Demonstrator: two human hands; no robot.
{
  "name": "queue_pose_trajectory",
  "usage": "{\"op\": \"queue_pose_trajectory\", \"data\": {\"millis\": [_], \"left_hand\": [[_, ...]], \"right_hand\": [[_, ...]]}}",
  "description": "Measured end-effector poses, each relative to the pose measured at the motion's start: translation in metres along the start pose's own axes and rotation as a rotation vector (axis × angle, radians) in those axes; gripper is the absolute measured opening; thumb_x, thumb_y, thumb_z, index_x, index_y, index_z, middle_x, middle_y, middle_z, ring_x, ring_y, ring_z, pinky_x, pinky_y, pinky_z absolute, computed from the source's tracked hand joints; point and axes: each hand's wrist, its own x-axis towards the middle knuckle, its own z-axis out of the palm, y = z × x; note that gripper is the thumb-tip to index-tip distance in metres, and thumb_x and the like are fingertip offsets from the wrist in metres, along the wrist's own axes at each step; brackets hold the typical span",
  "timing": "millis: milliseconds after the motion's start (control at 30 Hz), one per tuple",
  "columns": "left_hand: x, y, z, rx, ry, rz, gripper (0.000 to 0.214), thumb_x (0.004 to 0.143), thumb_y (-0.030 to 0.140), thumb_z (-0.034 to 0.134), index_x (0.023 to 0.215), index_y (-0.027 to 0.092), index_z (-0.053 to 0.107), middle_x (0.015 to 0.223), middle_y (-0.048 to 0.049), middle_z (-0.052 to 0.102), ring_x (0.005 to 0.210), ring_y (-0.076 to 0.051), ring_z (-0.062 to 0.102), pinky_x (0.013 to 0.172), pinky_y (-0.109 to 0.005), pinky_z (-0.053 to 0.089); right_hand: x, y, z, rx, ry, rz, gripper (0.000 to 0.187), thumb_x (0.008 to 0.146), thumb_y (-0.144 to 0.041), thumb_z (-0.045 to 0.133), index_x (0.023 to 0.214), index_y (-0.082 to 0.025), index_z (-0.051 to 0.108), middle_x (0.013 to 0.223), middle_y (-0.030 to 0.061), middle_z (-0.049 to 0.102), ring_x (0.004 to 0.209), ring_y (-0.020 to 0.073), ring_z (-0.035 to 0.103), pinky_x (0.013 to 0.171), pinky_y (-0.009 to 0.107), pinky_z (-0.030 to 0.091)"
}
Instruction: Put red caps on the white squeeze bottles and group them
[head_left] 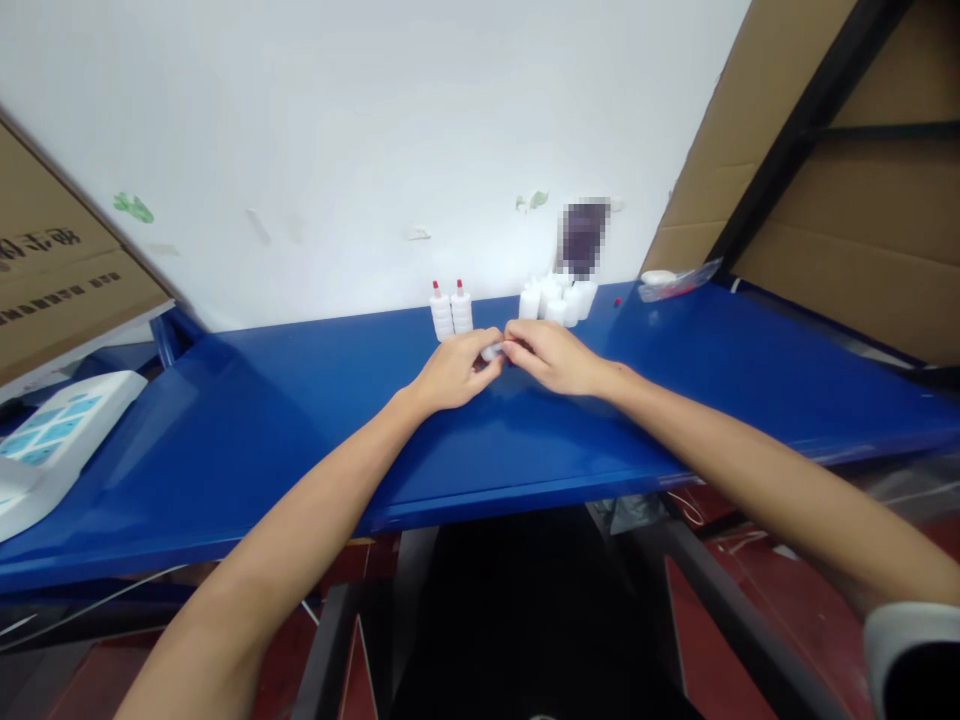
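Above the blue table, my left hand (463,370) is closed around a small white squeeze bottle (491,351), most of it hidden by the fingers. The bottle lies tilted sideways, its narrow end toward the right. My right hand (553,357) pinches that tip, and the fingertips cover what exactly they grip. Just behind my left hand stand two upright white ribbed squeeze bottles (451,312) with red-tipped nozzles. Beyond my right hand is a cluster of several white bottles (555,300), without red tips that I can see.
A small red cap (617,301) lies right of the cluster, near a clear plastic bag (681,283) with something white by it. A white device with blue panels (64,430) sits at the table's left end. White wall behind; cardboard (862,230) at the right.
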Motion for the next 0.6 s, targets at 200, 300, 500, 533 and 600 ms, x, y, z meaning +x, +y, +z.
{"op": "queue_pose_trajectory", "data": {"millis": [200, 300, 500, 533, 600], "left_hand": [[-0.003, -0.009, -0.002, 0.078, -0.011, -0.004, 0.023, 0.090, 0.019, 0.043, 0.103, 0.019, 0.062, 0.091, -0.0045, 0.064, 0.078, -0.017, 0.057, 0.076, -0.030, 0.044], [-0.006, -0.017, -0.006, 0.065, 0.010, -0.060, 0.027, 0.088, 0.018, 0.044, 0.107, 0.018, 0.064, 0.094, -0.0041, 0.068, 0.074, -0.016, 0.058, 0.074, -0.029, 0.045], [-0.008, -0.023, -0.003, 0.050, 0.005, -0.125, 0.024, 0.087, 0.024, 0.048, 0.102, 0.018, 0.065, 0.081, -0.0010, 0.067, 0.064, -0.014, 0.055, 0.066, -0.027, 0.042], [-0.008, -0.023, -0.002, 0.049, -0.007, -0.128, 0.023, 0.086, 0.024, 0.049, 0.101, 0.018, 0.066, 0.079, -0.0005, 0.066, 0.063, -0.014, 0.054, 0.065, -0.027, 0.041], [-0.007, -0.023, 0.000, 0.035, -0.016, -0.140, 0.023, 0.085, 0.023, 0.049, 0.100, 0.018, 0.066, 0.075, 0.0004, 0.065, 0.060, -0.013, 0.053, 0.064, -0.027, 0.041]], "right_hand": [[0.002, 0.005, -0.009, 0.073, 0.015, 0.075, 0.032, 0.099, -0.030, 0.031, 0.067, -0.023, 0.033, 0.064, -0.0009, 0.042, 0.061, 0.0147, 0.040, 0.063, 0.030, 0.032], [-0.001, 0.019, -0.022, -0.032, 0.069, 0.169, 0.033, 0.097, -0.030, 0.031, 0.065, -0.023, 0.034, 0.063, 0.0002, 0.042, 0.062, 0.0154, 0.042, 0.063, 0.031, 0.032], [-0.007, 0.051, -0.038, -0.467, -0.289, 0.478, 0.029, 0.093, -0.035, 0.042, 0.077, -0.019, 0.058, 0.085, 0.0098, 0.067, 0.073, 0.0211, 0.057, 0.060, 0.031, 0.032], [-0.008, 0.054, -0.038, -0.492, -0.341, 0.514, 0.029, 0.093, -0.036, 0.043, 0.079, -0.018, 0.061, 0.089, 0.0107, 0.069, 0.075, 0.0221, 0.059, 0.060, 0.031, 0.033], [-0.008, 0.056, -0.038, -0.510, -0.408, 0.546, 0.032, 0.094, -0.039, 0.043, 0.083, -0.018, 0.064, 0.095, 0.0124, 0.071, 0.080, 0.0244, 0.063, 0.062, 0.031, 0.036]]}}
